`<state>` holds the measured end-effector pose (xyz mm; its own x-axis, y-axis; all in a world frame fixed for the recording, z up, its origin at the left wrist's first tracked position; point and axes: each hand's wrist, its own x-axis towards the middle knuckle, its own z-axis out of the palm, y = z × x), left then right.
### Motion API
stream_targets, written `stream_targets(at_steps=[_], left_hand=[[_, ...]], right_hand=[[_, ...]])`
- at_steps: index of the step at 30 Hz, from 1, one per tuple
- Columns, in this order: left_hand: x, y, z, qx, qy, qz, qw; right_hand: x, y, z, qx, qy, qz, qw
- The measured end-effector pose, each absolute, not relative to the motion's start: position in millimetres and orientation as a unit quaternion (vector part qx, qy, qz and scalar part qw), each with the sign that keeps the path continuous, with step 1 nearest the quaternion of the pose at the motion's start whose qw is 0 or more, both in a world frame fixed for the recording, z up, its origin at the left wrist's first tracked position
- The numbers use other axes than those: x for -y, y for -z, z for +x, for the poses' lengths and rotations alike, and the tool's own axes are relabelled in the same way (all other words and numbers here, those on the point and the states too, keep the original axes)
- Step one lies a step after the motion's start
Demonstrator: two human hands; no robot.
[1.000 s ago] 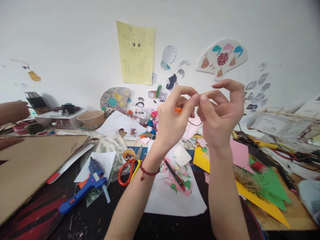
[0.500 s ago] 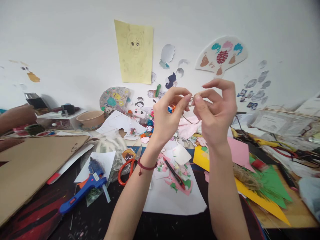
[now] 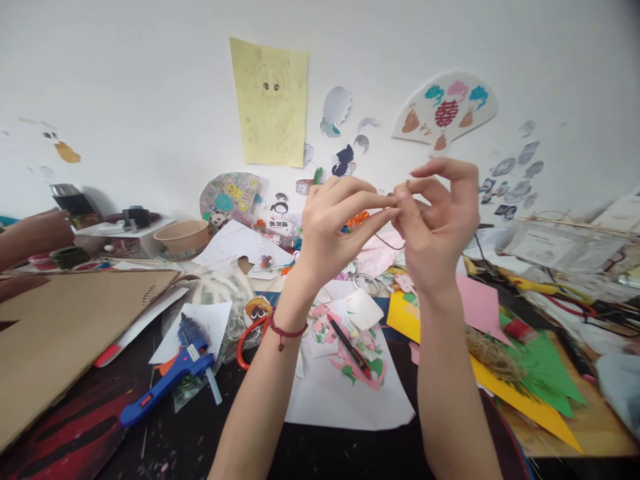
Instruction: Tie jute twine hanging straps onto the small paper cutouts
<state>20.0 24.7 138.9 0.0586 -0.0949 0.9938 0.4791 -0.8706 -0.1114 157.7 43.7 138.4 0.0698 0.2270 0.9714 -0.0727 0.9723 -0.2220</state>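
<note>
Right hand (image 3: 434, 233) pinches a thin cord (image 3: 387, 243), presumably for steadiness. Left hand (image 3: 327, 230) meets it with narrowed fingertips; whether they grip cord cannot be told.

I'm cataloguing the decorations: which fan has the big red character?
The white fan, upper right; the grey fan, lower left, shows cartoon figures instead.

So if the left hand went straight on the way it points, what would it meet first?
Most likely the right hand, fingertips first, holding a thin cord; depth is unclear here.
</note>
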Motion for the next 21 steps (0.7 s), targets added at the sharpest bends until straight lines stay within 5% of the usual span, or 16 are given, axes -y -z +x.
stream_targets(at_steps=[10,21], left_hand=[[-25.4,-139.4,16.8,0.095,0.697,-0.706,-0.080],[-21.9,-138.4,15.7,0.129,0.659,-0.735,-0.095]], right_hand=[[-40.9,-137.1,159.2,0.707,-0.114,-0.052,0.697],[-41.9,-137.0,159.9,0.701,-0.099,-0.054,0.704]])
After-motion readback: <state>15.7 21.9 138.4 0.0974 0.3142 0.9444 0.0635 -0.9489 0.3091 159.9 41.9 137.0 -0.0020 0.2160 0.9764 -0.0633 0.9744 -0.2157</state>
